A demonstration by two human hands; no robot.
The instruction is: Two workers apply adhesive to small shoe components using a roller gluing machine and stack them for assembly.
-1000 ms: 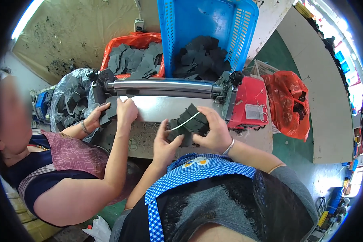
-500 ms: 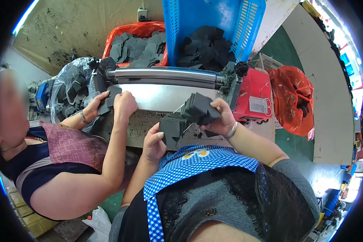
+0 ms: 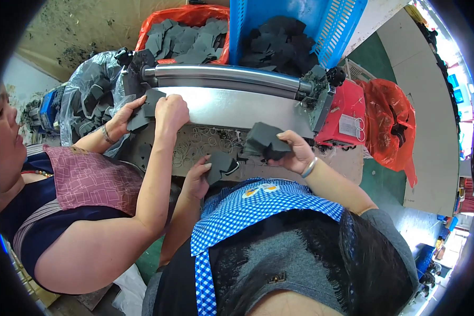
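My left hand (image 3: 196, 178) is closed on a small stack of dark grey sheet pieces (image 3: 219, 167), thumb on top. A light-coloured edge or band shows at that stack's right side; I cannot make out which. My right hand (image 3: 298, 151) grips a thicker stack of the same pieces (image 3: 265, 140), its thumb on the upper edge. A gap separates the two stacks, both held above the bench in front of my blue checked apron. Beyond them lies the bright metal plate (image 3: 237, 108) of a roller machine, with a steel roller (image 3: 221, 73) behind it.
At my left a co-worker's hands (image 3: 171, 111) hold similar pieces (image 3: 145, 109). Loose rubber bands (image 3: 203, 145) lie on the bench. Behind stand a red-lined container (image 3: 142, 38) and a blue crate (image 3: 329, 37), both with pieces. A red bag (image 3: 387, 121) hangs at the right.
The two stacks, which met between my hands, are now apart. My left hand has moved slightly left and down with its stack. The whole view has shifted a little.
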